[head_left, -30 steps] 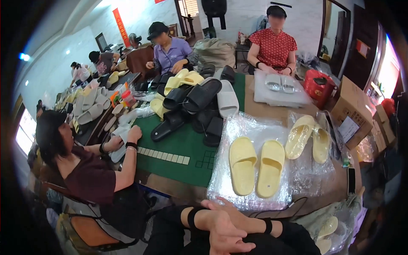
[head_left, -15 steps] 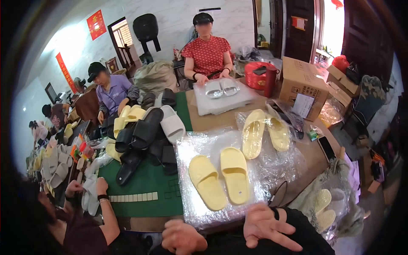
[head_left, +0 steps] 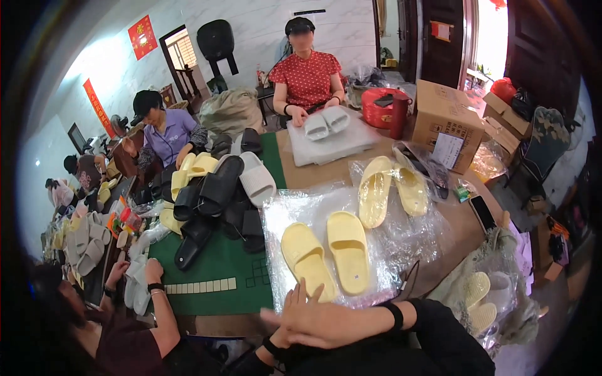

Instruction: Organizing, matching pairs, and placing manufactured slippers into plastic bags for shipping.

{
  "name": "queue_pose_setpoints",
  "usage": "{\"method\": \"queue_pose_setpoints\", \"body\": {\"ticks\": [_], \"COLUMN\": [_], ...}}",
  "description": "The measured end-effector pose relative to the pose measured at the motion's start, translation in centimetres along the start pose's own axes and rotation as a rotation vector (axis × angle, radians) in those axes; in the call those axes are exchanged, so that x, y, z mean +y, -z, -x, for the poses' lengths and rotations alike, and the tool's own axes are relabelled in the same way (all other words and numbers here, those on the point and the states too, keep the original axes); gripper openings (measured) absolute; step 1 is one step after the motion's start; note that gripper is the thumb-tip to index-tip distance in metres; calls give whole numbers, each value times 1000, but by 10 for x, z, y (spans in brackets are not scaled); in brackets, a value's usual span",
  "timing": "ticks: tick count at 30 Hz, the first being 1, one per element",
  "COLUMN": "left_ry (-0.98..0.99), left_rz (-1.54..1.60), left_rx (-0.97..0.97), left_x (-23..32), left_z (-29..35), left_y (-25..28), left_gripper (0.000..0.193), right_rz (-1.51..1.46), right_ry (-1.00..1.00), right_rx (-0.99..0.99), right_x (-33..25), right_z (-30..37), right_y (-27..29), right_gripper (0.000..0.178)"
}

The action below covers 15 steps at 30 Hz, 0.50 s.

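Observation:
My right hand lies across my left hand at the table's near edge. Both look flat with fingers stretched, and neither holds anything; the overlap hides part of the left. Some fingertips reach over the heel of a yellow slide slipper. Beside it lies its matching yellow slipper. Both rest on a stack of clear plastic bags. Just beyond, a second pair of yellow slippers lies partly in clear plastic.
Black slippers are heaped left of the bags on a green mat. Across the table a person in red handles bagged grey slippers. A co-worker's arm is at left. Right stand a carton and a phone.
My hands have come together, the right moving left and up over the left. The person in red has lifted the grey slippers slightly. The view has shifted a little.

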<state>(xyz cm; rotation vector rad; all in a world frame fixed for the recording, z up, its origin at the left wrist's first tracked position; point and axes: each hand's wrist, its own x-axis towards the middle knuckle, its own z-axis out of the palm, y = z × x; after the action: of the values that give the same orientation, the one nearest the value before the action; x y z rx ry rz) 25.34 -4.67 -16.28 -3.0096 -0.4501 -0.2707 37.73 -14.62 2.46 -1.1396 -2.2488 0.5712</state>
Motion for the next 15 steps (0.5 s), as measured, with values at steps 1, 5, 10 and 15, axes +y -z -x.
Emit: {"method": "queue_pose_setpoints", "body": {"ticks": [1, 5, 10, 15], "left_ry": [60, 292, 406, 936], "left_rz": [-19, -102, 698, 1554], "left_rx": [25, 111, 73, 956], "left_x": [2, 17, -12, -79], "left_z": [2, -4, 8, 58], "left_y": [-6, -22, 11, 106], "left_gripper": [59, 62, 55, 73], "right_rz": [-200, -301, -29, -152], "right_ry": [-53, 392, 471, 96], "right_rx": [141, -223, -427, -243], "right_x": [-4, -13, -14, 11], "right_z": [-8, -48, -80, -29], "right_y": [9, 17, -48, -2], "right_gripper": [51, 63, 52, 50]}}
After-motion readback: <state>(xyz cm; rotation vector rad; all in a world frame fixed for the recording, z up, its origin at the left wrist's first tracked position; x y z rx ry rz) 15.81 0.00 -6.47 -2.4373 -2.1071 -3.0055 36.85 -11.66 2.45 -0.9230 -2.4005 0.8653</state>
